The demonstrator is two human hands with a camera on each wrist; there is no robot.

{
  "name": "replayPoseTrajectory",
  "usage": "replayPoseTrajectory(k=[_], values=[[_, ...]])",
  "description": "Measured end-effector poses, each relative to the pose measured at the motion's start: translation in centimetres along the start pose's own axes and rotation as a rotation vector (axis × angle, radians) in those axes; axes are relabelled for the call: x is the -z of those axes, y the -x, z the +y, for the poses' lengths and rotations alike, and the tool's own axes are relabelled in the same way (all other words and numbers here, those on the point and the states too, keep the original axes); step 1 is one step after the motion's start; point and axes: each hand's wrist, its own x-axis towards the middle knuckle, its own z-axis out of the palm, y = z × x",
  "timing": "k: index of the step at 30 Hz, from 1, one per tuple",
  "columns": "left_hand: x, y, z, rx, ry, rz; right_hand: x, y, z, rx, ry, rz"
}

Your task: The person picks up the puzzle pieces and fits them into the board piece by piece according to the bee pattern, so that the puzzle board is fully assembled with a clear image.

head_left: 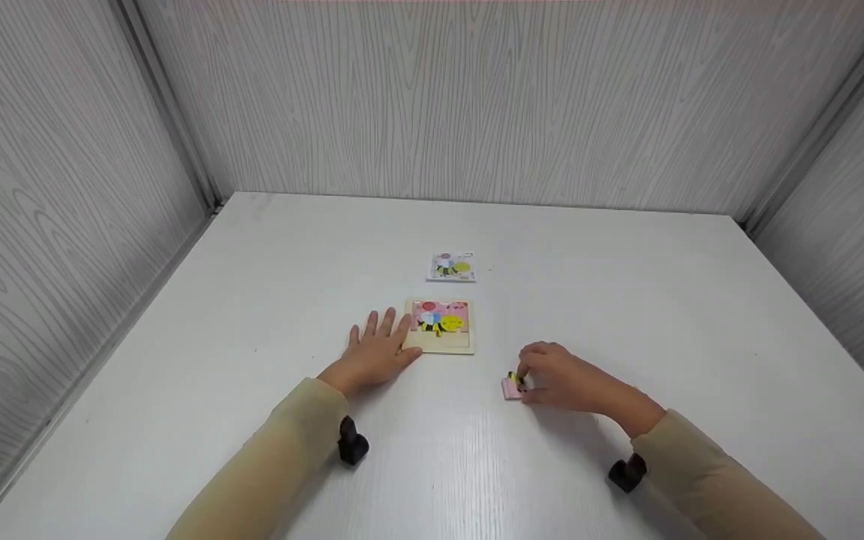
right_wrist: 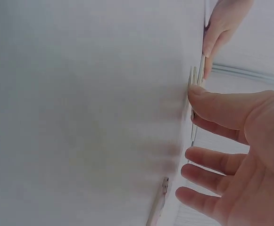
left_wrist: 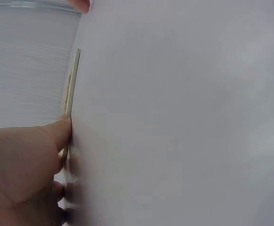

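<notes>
Closest to me are my beige sleeves (head_left: 274, 450), with a small black device (head_left: 354, 444) at each cuff. Measured from the puzzle tray's middle, my right hand (head_left: 571, 381) is at 4 o'clock, thumb and forefinger pinching a small puzzle piece (head_left: 511, 390), pink with some yellow and black; I cannot tell whether it touches the table. Below my other fingers, the right wrist view shows a thin slab (right_wrist: 156, 205) lying edge-on.

At 8 o'clock I have my left hand (head_left: 376, 358) spread flat, gripping nothing, its thumb touching the wooden rim at the near corner. The puzzle tray (head_left: 443, 343) sits ahead of me, between my hands and a little farther off. Its upper part carries a bee picture (head_left: 441, 319) on pink; the strip along 6 o'clock is bare wood.

Past it, at 12 o'clock, a pale card (head_left: 451, 268) with a similar bee lies apart on the white table (head_left: 627, 300). Farthest is the grey wood-grain wall (head_left: 462, 97).
</notes>
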Motion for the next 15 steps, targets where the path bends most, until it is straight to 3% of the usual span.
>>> replayPoseTrajectory(k=[9, 15], values=[[-0.1, -0.2, -0.1, 0.021, -0.018, -0.013, 0.0, -2.1, -1.1, -0.053, 0.012, -0.004], [-0.1, -0.2, -0.1, 0.022, -0.013, -0.008, -0.4, -3.8, -1.7, -0.132, 0.009, -0.027]])
